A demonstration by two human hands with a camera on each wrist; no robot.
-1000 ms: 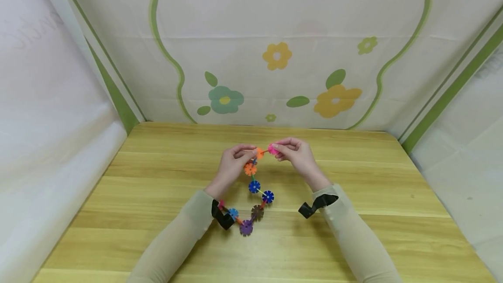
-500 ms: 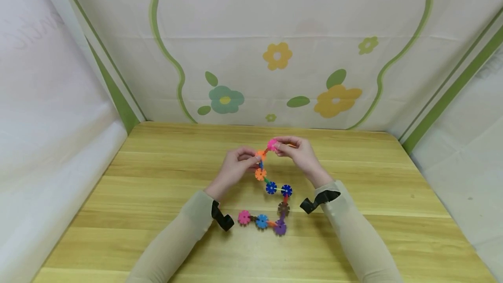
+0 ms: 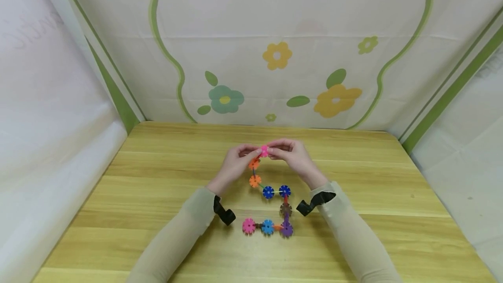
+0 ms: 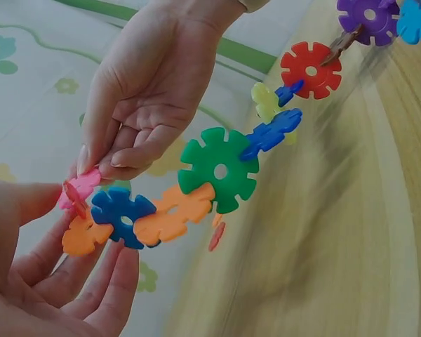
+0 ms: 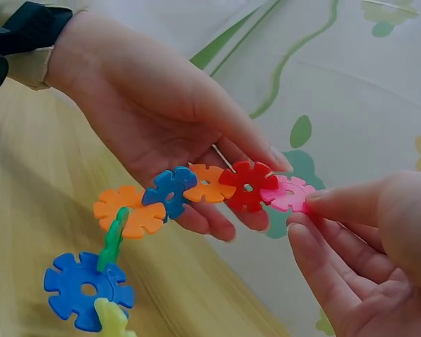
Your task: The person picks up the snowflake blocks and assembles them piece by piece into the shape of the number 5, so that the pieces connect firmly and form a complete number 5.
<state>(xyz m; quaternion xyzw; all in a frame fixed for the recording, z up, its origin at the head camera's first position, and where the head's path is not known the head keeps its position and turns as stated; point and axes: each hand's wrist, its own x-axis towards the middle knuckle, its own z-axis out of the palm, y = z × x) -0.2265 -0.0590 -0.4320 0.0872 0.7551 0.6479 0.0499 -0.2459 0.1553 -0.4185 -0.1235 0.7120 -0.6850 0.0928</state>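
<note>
A chain of notched plastic snowflake discs [image 3: 268,192] hangs between my hands and trails down to the table. My right hand [image 3: 292,156] pinches the pink disc [image 5: 289,194] at its upper end between thumb and fingers. Close against it, my left hand [image 3: 235,160] holds the chain at the red disc [image 5: 249,185], which is slotted into the pink one. Orange, blue and green discs [image 4: 219,170] follow below. Toward me the chain bends past a purple disc [image 3: 287,229] to another pink disc [image 3: 249,226] at its lower end.
The wood-grain table [image 3: 177,248] extends around the chain. A white cloth backdrop [image 3: 251,21] with printed flowers rises behind it, with white side panels [image 3: 51,121]. Black straps [image 3: 225,212] sit at both cuffs.
My left hand has shifted from the orange disc to the red one beside the pink. My right hand has moved left and slightly down, bringing the hands together. The lower chain has swung right and settled.
</note>
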